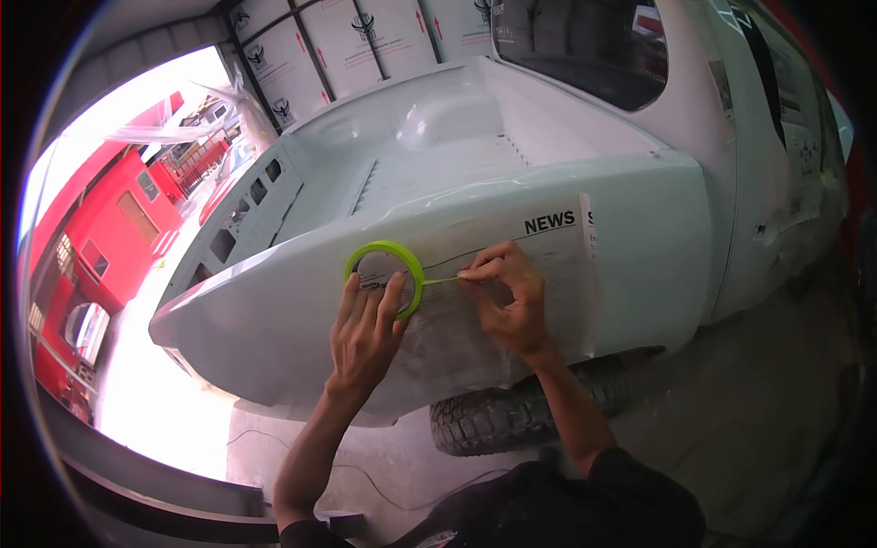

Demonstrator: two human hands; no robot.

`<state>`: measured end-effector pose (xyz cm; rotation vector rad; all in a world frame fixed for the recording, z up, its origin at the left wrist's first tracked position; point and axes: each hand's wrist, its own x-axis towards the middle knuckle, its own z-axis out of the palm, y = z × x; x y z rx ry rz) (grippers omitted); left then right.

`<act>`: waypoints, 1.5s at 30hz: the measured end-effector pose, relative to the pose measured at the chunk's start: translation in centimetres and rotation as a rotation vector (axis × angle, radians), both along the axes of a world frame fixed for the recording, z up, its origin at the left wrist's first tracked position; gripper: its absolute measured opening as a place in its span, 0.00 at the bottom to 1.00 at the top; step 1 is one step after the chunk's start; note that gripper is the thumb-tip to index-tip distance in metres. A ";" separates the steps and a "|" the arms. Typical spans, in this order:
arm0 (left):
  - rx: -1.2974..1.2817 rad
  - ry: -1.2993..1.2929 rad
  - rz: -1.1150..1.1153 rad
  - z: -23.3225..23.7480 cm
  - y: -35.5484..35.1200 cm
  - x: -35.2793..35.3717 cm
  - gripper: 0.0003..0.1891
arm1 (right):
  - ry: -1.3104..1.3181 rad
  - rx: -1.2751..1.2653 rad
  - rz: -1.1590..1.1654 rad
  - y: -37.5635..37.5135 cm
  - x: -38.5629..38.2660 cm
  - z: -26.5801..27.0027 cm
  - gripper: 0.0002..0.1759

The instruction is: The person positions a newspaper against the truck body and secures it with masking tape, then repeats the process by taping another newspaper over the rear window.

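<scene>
Lime-green masking-tape roll (417,270), probably light, is needing a rim grip: below the pickup bed's top edge (365,224), left hand (366,333) is holding it, right hand (513,301) is pinching its thin strip (442,280).

A lime-green tape roll (417,274), strip (442,280) drawn straight, is held before newspaper (568,283).

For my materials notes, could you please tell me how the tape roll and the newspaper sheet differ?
The tape roll is bright yellow-green, whereas the newspaper sheet is pale with dark print. The tape roll is a ring held in the left hand; the newspaper sheet is larger, spread against the truck panel.
</scene>
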<state>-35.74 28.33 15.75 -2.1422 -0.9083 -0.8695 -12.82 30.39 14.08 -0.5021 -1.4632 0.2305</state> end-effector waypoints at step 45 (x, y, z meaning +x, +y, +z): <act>0.171 0.365 -0.285 8.7 -1.4 -1.8 0.28 | 0.588 0.061 -0.779 4.1 5.7 0.6 0.05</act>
